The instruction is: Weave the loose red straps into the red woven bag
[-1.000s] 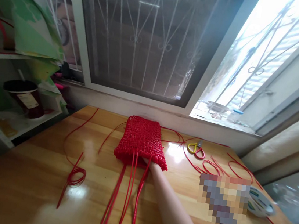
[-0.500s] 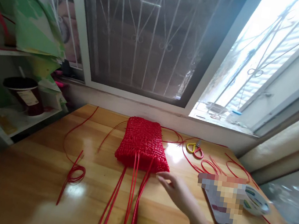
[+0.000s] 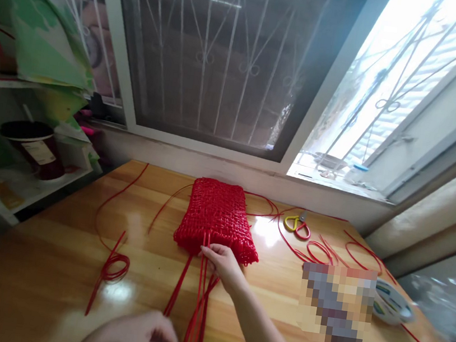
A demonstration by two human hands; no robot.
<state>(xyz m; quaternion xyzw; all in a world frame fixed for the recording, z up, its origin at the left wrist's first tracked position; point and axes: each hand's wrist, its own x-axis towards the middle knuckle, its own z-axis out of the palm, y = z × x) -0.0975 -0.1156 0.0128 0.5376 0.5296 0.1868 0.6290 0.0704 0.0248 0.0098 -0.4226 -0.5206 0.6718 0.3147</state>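
Observation:
A red woven bag [image 3: 218, 206] lies on the wooden table, its open-looking edge towards me. Several long red cords [image 3: 197, 302] run from that edge down to the front. My right hand [image 3: 223, 266] pinches the middle cords between thumb and fingertips, right by the bag's near edge. Lower down, at the bottom of the view, my left hand [image 3: 136, 339] is curled closed beside the cords and smeared by motion. Whether a cord is inside its fingers is hidden.
A coiled red cord [image 3: 105, 273] lies on the left. Scissors [image 3: 301, 220] with yellow and red handles rest behind right, near loose red strands. Further right are a pixelated flat item [image 3: 332, 304] and a white roll [image 3: 394, 303]. A dark cup [image 3: 33, 152] stands on the left shelf.
My right hand has moved left from the bag's right corner onto the middle cords and closed on them. My left hand has come further into view from the bottom edge.

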